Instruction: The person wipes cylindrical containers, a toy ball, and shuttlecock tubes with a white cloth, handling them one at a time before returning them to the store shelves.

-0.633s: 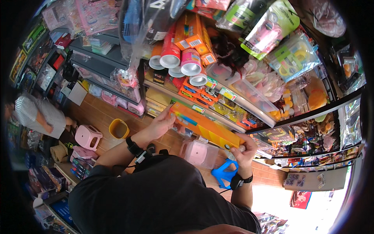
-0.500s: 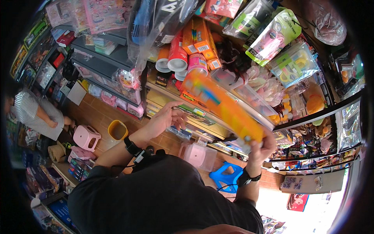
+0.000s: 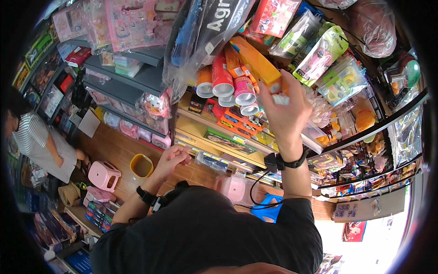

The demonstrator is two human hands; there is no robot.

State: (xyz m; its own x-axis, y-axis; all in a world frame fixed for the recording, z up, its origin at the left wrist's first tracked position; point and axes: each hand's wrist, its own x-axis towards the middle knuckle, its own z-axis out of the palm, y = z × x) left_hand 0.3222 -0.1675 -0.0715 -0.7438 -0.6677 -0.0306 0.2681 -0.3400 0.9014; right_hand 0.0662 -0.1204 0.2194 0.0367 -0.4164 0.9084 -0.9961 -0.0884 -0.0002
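My right hand (image 3: 289,109) reaches up to the crowded shelf, fingers wrapped round the near end of a long orange-and-yellow box (image 3: 258,61). The box's far end lies next to smaller orange boxes (image 3: 234,64), above red, orange and pink cylindrical tubes (image 3: 222,75) with pale round ends. Something white (image 3: 280,98) shows beneath my right fingers, too covered to name. Lower down and apart from the shelf, my left hand (image 3: 172,160) hangs with loosely bent fingers and holds nothing.
Packaged pink goods (image 3: 321,57) and a bag of yellow-handled scissors (image 3: 342,86) sit right of the box. Grey shelves (image 3: 123,86) stand left. On the floor are a pink stool (image 3: 104,176), a yellow bin (image 3: 141,165) and a blue stool (image 3: 267,210). Another person (image 3: 43,137) sits far left.
My right hand has carried the orange-and-yellow box up and away to the shelf, above the tubes. My left hand has drawn down and back, its fingers more bent.
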